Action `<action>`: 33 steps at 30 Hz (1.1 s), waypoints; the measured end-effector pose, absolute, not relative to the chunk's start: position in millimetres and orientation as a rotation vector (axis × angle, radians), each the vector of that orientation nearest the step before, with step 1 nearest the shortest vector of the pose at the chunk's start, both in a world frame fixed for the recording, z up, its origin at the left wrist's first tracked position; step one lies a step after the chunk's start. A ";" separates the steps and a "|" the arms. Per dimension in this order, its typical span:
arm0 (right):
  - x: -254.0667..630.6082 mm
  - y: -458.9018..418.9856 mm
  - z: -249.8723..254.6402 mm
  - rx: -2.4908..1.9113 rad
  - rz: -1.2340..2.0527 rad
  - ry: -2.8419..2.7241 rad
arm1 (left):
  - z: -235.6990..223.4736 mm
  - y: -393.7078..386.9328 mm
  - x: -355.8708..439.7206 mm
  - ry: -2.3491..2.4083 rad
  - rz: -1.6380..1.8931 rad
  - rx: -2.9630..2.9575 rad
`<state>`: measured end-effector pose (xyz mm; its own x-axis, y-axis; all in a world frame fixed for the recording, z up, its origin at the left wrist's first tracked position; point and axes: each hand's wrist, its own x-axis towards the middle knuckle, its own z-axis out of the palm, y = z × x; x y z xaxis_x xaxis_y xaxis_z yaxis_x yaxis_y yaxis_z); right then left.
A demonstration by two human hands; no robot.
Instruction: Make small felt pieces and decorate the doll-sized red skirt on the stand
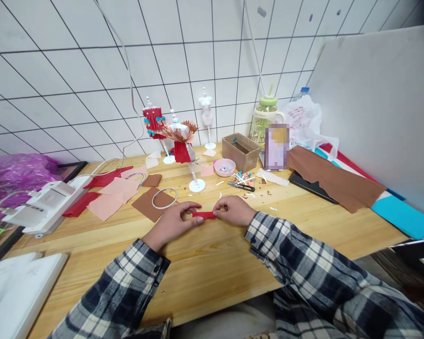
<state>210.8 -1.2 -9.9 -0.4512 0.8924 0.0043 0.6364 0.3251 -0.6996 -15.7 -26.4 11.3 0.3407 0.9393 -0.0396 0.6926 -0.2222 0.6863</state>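
Between my two hands a narrow folded strip of red crepe paper (205,215) lies low over the wooden table (212,273). My left hand (176,220) grips its left end, thumb in front and fingers behind. At the other end, my right hand (233,210) pinches the strip between thumb and fingertips. Just beyond my left hand, a brown paper sheet (144,207) has a pale ring (164,198) resting on it. Small black-handled snips (242,186) lie behind my right hand, next to paper scraps (243,177).
Behind stand a mini dress form (187,148) in red and brown paper, a red-dressed one (154,123) and a bare white one (207,117). A pink bowl (224,167), cardboard box (245,160) and green-lidded bottle (267,117) stand right. A power strip (53,212) sits left.
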 end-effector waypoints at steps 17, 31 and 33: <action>212.6 -1.1 -10.4 -1.274 0.810 -2.337 | 6.2 -23.0 -16.6 1.391 0.414 2.134; 216.5 7.7 -19.6 -1.259 0.827 -2.115 | 18.3 -9.2 -54.1 1.801 0.578 2.380; 217.2 8.5 -19.2 -1.264 0.804 -2.094 | 22.0 -5.0 -71.3 1.970 0.400 2.428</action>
